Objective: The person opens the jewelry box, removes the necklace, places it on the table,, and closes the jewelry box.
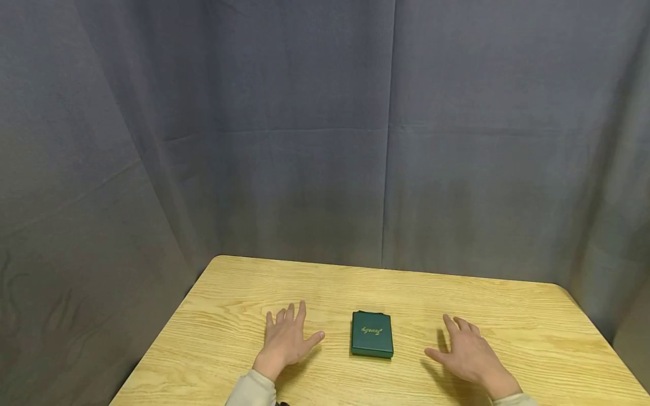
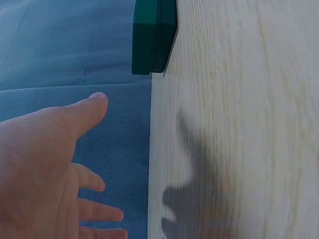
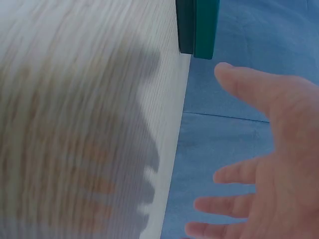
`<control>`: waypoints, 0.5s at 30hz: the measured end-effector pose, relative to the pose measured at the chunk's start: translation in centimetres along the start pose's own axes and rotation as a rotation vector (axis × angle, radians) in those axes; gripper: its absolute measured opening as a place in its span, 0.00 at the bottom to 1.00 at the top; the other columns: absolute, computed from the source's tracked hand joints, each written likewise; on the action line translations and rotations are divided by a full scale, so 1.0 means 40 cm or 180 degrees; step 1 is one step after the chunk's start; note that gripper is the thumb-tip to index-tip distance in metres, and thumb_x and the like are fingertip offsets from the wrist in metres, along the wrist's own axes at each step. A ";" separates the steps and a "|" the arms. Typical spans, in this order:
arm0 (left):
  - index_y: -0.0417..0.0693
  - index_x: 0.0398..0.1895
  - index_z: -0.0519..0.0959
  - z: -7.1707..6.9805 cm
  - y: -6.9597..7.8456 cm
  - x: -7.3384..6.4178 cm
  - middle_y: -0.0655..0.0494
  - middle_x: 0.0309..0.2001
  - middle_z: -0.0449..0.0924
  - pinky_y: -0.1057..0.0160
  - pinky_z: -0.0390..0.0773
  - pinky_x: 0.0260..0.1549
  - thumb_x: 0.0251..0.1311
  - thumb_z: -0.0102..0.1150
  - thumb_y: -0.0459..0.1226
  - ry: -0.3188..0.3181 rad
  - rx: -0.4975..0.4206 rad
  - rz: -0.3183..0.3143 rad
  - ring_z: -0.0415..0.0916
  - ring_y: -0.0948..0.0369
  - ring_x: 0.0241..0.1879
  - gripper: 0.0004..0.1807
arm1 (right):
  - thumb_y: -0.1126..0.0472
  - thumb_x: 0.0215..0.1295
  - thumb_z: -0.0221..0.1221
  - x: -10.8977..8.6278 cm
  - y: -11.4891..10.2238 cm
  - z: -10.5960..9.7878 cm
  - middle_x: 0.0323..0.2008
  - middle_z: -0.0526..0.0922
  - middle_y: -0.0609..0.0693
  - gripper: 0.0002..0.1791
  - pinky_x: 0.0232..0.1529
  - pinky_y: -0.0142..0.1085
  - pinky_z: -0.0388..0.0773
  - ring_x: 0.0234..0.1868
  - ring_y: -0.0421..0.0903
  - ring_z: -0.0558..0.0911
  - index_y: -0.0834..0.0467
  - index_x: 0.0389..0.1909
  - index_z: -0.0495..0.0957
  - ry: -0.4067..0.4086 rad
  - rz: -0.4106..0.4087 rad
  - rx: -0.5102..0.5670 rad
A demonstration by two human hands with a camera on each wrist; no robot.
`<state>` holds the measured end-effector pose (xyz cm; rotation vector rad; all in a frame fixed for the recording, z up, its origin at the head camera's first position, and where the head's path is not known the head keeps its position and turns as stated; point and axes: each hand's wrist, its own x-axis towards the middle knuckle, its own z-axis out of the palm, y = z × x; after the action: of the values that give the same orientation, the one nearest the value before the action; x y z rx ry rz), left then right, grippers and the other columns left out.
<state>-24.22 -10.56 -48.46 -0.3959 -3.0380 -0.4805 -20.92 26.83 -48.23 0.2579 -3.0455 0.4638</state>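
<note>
A small dark green box (image 1: 372,334) with gold lettering on its lid lies on the wooden table, between the two hands. The lettering appears upside down from the head view, and a bit of dark ribbon or tab shows at the far edge. My left hand (image 1: 287,341) hovers to the left of the box with its fingers spread and holds nothing. On the other side, my right hand (image 1: 469,354) is also spread and free of any object, apart from the box. Both wrist views show the green box (image 2: 149,37) beyond the thumb, untouched.
The light wood tabletop (image 1: 244,287) has rounded far corners. Grey curtains (image 1: 304,169) hang behind it and along the left side. Shadows of both hands fall on the wood. Beige sleeves (image 1: 252,389) cover the wrists.
</note>
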 end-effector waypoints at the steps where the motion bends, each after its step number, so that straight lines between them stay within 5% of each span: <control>1: 0.37 0.70 0.58 0.001 0.000 0.001 0.32 0.65 0.59 0.32 0.45 0.59 0.61 0.49 0.61 -0.0017 -0.0030 0.0006 0.56 0.36 0.63 0.45 | 0.33 0.55 0.59 0.000 -0.001 -0.001 0.57 0.65 0.77 0.53 0.45 0.64 0.68 0.55 0.76 0.64 0.73 0.65 0.60 0.0000 -0.0004 -0.0007; 15: 0.29 0.67 0.59 0.010 -0.004 0.012 0.36 0.63 0.64 0.44 0.60 0.59 0.66 0.48 0.54 -0.0292 -0.0227 0.0450 0.62 0.42 0.62 0.40 | 0.42 0.49 0.69 0.015 -0.013 0.009 0.54 0.70 0.68 0.48 0.48 0.56 0.71 0.54 0.66 0.69 0.72 0.61 0.65 -0.0182 -0.0128 0.0358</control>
<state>-24.71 -10.45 -48.87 -0.6488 -3.0573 -0.5779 -21.45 26.12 -48.36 0.3427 -3.0671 0.6367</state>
